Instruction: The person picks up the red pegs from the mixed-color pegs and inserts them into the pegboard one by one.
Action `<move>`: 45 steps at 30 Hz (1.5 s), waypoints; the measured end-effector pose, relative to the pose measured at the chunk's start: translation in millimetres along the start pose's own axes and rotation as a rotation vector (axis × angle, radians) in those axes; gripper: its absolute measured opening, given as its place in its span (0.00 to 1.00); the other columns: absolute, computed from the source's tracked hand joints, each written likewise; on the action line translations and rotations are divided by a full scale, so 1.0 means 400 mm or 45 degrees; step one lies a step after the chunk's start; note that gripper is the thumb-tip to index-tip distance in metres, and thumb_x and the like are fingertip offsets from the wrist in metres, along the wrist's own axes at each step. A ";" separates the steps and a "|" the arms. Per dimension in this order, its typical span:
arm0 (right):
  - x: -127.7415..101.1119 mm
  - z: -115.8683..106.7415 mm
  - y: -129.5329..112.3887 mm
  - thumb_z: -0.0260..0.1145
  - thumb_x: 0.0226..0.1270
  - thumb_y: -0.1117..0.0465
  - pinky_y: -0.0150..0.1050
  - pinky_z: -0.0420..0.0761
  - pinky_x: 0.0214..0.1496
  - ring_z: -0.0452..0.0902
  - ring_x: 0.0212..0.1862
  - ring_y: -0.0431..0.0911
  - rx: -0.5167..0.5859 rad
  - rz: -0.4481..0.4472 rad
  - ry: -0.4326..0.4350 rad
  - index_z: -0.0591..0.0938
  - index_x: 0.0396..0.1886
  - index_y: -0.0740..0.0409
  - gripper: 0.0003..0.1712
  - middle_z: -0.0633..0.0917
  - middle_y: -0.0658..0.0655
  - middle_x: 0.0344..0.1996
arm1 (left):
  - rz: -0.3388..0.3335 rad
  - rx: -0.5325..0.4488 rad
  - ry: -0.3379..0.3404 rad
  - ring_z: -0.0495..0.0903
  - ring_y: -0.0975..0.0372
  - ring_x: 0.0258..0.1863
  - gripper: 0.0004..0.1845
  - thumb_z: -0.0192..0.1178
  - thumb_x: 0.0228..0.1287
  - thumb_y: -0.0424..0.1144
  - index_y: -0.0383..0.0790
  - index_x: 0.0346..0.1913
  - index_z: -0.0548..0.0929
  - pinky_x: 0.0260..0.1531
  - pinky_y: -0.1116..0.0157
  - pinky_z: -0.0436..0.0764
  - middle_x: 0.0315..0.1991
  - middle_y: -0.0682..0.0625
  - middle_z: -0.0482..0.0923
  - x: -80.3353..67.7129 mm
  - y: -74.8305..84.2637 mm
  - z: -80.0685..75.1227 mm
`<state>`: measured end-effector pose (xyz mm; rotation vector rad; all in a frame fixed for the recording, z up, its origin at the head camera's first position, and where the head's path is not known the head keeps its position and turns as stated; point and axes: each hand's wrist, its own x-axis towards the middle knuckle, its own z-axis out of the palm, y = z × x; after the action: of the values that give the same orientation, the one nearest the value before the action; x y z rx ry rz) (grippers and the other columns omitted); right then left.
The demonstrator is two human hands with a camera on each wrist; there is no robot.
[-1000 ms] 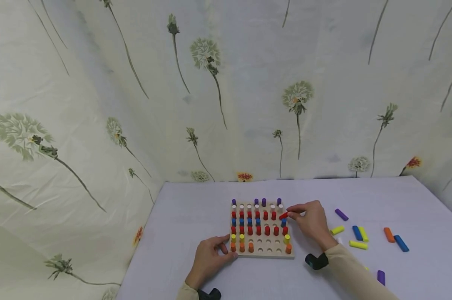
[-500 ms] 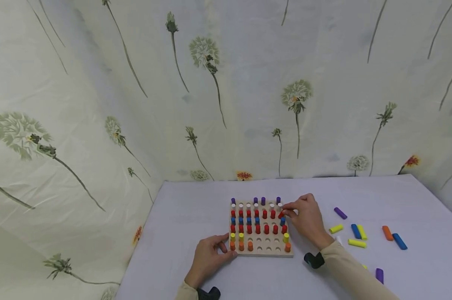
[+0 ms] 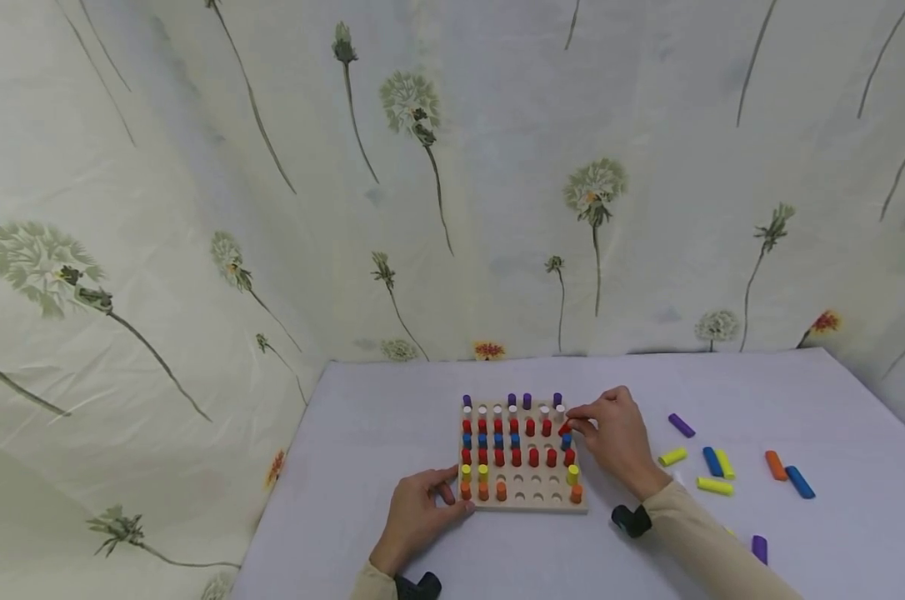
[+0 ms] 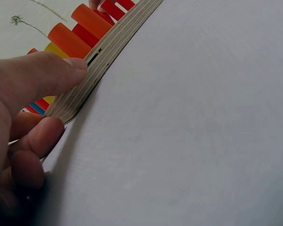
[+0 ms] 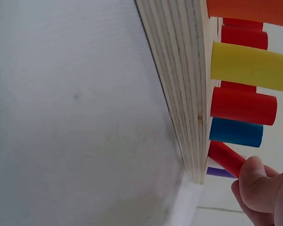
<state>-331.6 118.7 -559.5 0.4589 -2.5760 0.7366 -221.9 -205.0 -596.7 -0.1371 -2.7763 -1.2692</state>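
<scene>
A wooden pegboard (image 3: 531,507) bears rows of coloured pegs, purple at the back, then white, red, blue, red, yellow and orange at the front. Thumb and fingers of my left hand (image 3: 421,510) grip its front left corner; in the left wrist view the thumb (image 4: 61,75) lies on the edge near the orange pegs. My right hand (image 3: 613,437) pinches a red peg (image 5: 226,159) by its upper end. That peg leans, its lower end at the board's surface on the right side, between a blue peg (image 5: 236,132) and the purple one (image 5: 220,172).
Loose pegs lie on the table right of the board: a purple peg (image 3: 681,425), several yellow ones such as the yellow peg (image 3: 715,486), two blue, an orange peg (image 3: 776,466) and another purple peg (image 3: 759,549) nearer the front. A flower-patterned curtain (image 3: 452,208) hangs behind.
My right hand has moved slightly up and left, bringing the red peg from above the board down to its right side. The left hand keeps its grip on the corner.
</scene>
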 end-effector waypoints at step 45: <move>-0.012 0.022 -0.034 0.78 0.65 0.66 0.47 0.70 0.47 0.70 0.48 0.52 0.137 0.108 -0.100 0.94 0.44 0.57 0.09 0.90 0.53 0.31 | -0.009 -0.022 0.003 0.66 0.71 0.19 0.32 0.80 0.55 0.53 0.42 0.61 0.89 0.21 0.71 0.62 0.27 0.60 0.81 -0.004 0.000 -0.005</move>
<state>-324.4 103.8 -563.0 0.4218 -2.6515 0.9075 -220.1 -206.6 -595.8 -0.1276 -2.7668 -1.2948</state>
